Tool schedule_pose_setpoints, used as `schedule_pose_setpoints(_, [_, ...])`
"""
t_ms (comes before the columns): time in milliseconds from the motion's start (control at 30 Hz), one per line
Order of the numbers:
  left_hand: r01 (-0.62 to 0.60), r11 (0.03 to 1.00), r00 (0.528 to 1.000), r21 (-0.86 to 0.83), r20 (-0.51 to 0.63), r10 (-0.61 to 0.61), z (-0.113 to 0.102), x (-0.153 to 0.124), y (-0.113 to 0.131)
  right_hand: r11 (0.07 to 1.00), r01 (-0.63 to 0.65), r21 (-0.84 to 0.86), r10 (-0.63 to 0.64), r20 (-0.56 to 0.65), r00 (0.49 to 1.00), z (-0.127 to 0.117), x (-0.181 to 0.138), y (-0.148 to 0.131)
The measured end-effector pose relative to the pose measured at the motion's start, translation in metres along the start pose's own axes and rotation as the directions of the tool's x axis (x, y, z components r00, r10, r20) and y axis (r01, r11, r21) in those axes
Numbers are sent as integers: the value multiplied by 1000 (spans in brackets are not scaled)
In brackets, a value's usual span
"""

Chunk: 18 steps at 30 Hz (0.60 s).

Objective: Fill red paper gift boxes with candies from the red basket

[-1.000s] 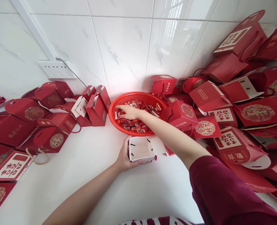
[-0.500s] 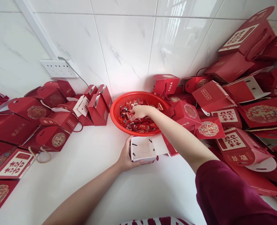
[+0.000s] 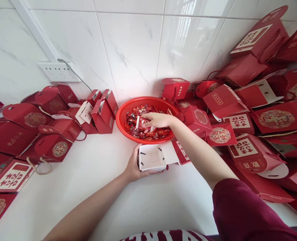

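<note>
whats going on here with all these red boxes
The person's right hand is in the red basket, closed around some wrapped candies. The left hand holds an open box on the white counter just in front of the basket; its inside looks empty. Red gift boxes are piled on both sides.

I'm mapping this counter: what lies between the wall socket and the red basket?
Head view: open red gift boxes stand between wall socket and red basket.
</note>
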<state>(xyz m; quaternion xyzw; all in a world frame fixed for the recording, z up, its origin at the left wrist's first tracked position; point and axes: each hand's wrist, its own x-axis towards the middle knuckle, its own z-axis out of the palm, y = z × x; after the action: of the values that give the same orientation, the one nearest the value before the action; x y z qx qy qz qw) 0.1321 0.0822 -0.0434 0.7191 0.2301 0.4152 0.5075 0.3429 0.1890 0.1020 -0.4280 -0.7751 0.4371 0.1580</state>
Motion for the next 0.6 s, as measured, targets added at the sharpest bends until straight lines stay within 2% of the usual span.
schedule_pose_setpoints(133, [24, 1000, 1000, 2, -8, -24, 1, 0, 1, 996, 71, 61, -61, -157, 986, 13, -23, 7])
schedule_pose_setpoints(167, [24, 1000, 1000, -4, -10, -24, 2, 0, 2, 996, 48, 72, -33, -196, 980, 16, -27, 10])
schedule_pose_setpoints(233, [25, 999, 1000, -23, -10, -25, 2, 1, 3, 989, -68, 129, 101, -271, 957, 21, -31, 16])
schedule_pose_setpoints(267, [27, 999, 1000, -35, -9, -27, 3, 1, 4, 980, -130, 152, 176, -346, 921, 22, -32, 20])
schedule_pose_setpoints(333, [32, 998, 999, -55, -4, -32, 3, 2, 6, 975, -190, 116, 222, -577, 786, 23, -30, 26])
schedule_pose_setpoints(400, [38, 997, 999, -62, 3, -38, 4, 3, 7, 978, -206, -43, 106, -746, 658, 22, -26, 31])
schedule_pose_setpoints(433, [42, 997, 999, -60, 5, -42, 4, 3, 7, 965, -219, -141, 29, -777, 629, 21, -22, 31])
schedule_pose_setpoints(467, [44, 998, 999, -55, 3, -43, 3, 3, 7, 943, -231, -238, -41, -776, 630, 20, -18, 31])
schedule_pose_setpoints(533, [47, 998, 999, -46, -1, -47, 3, 2, 6, 896, -209, -391, -152, -714, 683, 21, -8, 25])
schedule_pose_setpoints(600, [47, 998, 999, -34, 0, -47, 2, 2, 5, 860, -104, -499, -217, -543, 811, 24, 7, 13])
